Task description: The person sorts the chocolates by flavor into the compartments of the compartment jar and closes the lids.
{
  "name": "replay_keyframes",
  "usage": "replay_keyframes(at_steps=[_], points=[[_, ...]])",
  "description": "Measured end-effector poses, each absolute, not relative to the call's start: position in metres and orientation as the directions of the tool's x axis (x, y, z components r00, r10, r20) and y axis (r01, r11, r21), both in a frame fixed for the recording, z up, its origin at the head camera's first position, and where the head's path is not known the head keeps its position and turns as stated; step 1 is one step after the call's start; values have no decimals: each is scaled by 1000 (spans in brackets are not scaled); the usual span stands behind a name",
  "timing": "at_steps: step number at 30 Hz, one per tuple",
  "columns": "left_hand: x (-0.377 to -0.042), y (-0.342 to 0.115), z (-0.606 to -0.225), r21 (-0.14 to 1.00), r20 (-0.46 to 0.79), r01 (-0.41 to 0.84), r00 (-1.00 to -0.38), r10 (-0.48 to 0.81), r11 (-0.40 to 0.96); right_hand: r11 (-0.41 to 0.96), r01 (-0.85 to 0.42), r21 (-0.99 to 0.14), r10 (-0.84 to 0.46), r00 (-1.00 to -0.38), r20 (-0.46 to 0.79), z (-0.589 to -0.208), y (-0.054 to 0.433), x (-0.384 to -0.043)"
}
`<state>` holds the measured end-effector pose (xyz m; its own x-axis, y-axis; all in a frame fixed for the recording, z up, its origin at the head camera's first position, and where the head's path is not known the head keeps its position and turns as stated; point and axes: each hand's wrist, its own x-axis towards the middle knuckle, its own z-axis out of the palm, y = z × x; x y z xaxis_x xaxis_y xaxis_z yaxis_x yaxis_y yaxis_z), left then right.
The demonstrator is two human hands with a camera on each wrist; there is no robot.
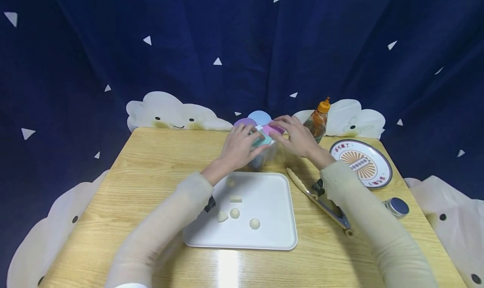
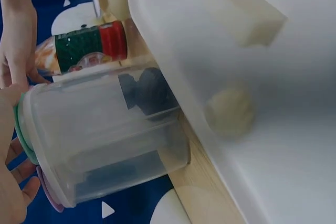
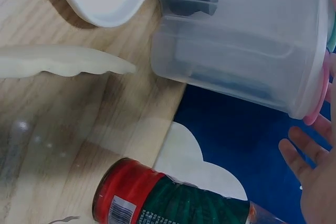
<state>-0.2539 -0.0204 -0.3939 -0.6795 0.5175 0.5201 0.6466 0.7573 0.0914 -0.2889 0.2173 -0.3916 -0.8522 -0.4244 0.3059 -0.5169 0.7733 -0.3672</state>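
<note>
Just above the centre of the head view, you have both hands at the top of a clear canister (image 1: 269,153), which stands on the table (image 1: 162,166) beyond the far edge of a white tray (image 1: 285,237). Its lid carries four coloured flaps: purple (image 1: 243,122) at left, blue (image 1: 259,117) at the back, pink (image 1: 274,130) at right and green (image 1: 266,140) in front.

Your left hand (image 1: 237,148) spans the near left side of the lid, its fingers loosely bent and apart, the thumb by the green flap. Your right hand (image 1: 296,136) comes in from the right with its fingers spread fairly wide, reaching the pink flap. You can see dark shapes through the canister's wall in both wrist views; whether they lie inside or behind it, you cannot tell.

Below the centre of the frame, pale pieces lie on the tray, among them a block (image 1: 235,199) and two round ones (image 1: 235,213) (image 1: 255,223). Right of the tray, tongs (image 1: 300,185) lie slantwise, partly under your right forearm. Upper right of centre stands a bottle (image 1: 319,122) with an orange cap, near your right hand; further right come a patterned plate (image 1: 385,166) and a small jar (image 1: 398,206) with a dark lid.
</note>
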Motion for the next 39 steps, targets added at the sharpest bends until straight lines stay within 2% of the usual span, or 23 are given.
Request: replay_keyframes(at_steps=[10,22,39], points=[[-249,-38,-395,122,499,647,-696,517,753,779,-543,-313,-432,-827,361,-396,218,-275],[-252,-58,-397,199,498,648,-713,493,735,755,-614,-227,-488,-759,430,-399,215,-262],[-267,-87,-393,296,417,605,-778,470,739,678,-733,-51,-572,-570,590,-409,192,-251]])
